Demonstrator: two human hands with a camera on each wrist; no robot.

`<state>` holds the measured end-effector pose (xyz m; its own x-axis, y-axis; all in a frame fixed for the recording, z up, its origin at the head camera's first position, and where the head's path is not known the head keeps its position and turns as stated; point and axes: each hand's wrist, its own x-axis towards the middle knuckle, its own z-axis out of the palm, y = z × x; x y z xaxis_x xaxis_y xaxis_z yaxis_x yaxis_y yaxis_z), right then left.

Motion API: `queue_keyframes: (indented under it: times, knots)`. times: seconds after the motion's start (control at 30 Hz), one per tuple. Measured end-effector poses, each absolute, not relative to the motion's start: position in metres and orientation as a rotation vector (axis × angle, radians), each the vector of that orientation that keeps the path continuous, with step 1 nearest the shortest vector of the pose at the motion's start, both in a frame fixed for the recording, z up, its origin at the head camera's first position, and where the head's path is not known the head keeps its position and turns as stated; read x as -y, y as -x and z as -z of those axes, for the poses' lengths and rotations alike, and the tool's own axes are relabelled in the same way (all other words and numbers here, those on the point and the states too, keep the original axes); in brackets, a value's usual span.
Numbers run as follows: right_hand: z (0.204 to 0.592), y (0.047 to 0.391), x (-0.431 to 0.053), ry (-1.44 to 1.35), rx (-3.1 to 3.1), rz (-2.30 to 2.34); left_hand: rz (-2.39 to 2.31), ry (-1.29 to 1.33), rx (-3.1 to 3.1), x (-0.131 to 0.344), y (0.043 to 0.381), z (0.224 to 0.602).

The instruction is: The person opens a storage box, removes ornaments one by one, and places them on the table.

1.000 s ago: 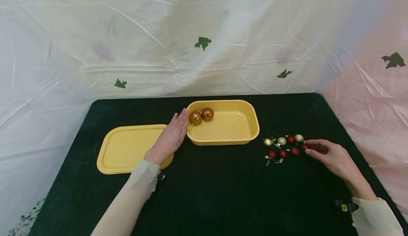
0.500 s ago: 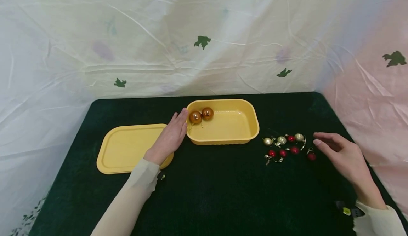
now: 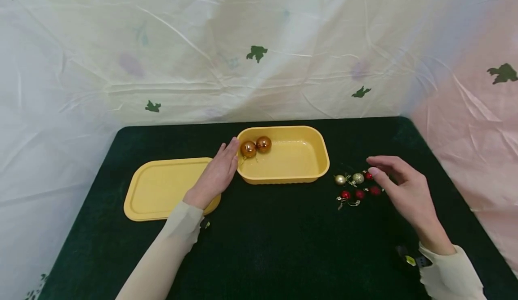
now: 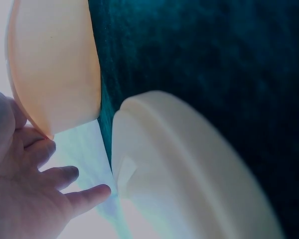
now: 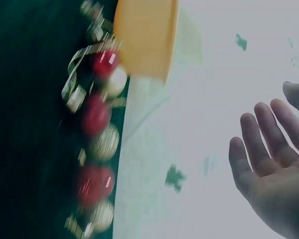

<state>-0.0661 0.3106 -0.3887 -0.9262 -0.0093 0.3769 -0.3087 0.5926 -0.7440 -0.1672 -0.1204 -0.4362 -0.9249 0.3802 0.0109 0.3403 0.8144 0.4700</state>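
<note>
My left hand [image 3: 216, 172] rests its straight fingers against the left wall of a yellow rectangular box [image 3: 283, 177]. Two shiny copper-coloured bauble ornaments [image 3: 264, 144] sit in the box's left end. Above the right end of a loose group of small red and gold baubles [image 3: 359, 194], my right hand [image 3: 408, 194] hovers with relaxed fingers. In the right wrist view its fingers [image 5: 264, 154] are spread, with nothing held. The palm and fingers hide the rightmost baubles in the head view. Blurred red baubles [image 5: 95, 115] and gold ones [image 5: 105, 142] lie in a row in the right wrist view.
A yellow lid [image 3: 162, 190] lies flat left of the box, partly under my left forearm. The dark green cloth-covered table [image 3: 283, 246] meets a pale leaf-patterned curtain [image 3: 182, 66] at its back edge.
My right hand first touches a red bauble at the group's right end, then moves off it, leaving it on the table. Now it has swung left over the group. The left hand stays put.
</note>
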Motion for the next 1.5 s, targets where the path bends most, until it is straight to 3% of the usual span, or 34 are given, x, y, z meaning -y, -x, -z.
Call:
queue_keyframes:
  times: [0.33, 0.8, 1.5]
  knots:
    - [0.384, 0.101, -0.256, -0.536, 2.488, -1.365, -0.742, -0.585, -2.923, 0.119, 0.168, 0.437]
    - [0.392, 0.15, -0.2, -0.577, 2.655, -1.371, -0.754, -0.575, -2.912, 0.118, 0.168, 0.437]
    - [0.401, 0.197, -0.152, -0.782, 2.9, -1.231, -0.753, -0.575, -2.92, 0.118, 0.169, 0.439]
